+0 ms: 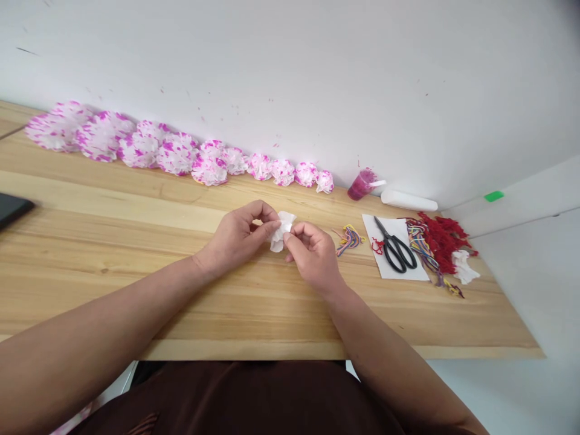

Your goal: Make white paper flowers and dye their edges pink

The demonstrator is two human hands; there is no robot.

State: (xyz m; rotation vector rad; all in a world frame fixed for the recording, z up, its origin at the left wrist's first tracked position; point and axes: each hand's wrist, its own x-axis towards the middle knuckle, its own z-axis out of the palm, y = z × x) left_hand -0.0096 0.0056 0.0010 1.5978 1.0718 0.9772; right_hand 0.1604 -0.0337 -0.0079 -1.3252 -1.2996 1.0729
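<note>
A small piece of crumpled white tissue paper [283, 228] is held between my two hands above the middle of the table. My left hand [244, 232] pinches its left side between thumb and fingers. On its lower right edge, my right hand [315, 254] pinches it too, fingers curled in. Just right of my right hand lies a small bunch of coloured strings [349, 239]. Farther right, black-handled scissors [395, 246] rest on a white sheet [399, 273] beside a bit of red thread [377, 245].
White paper flowers [177, 153] with magenta-tipped petals line the wall. A cup of magenta liquid [360, 185] and a white roll [409, 200] stand at the back right. Red fluffy material [441, 238] and white tissue [464, 267] lie right. A dark object [13, 208] sits left on the wooden table [113, 229].
</note>
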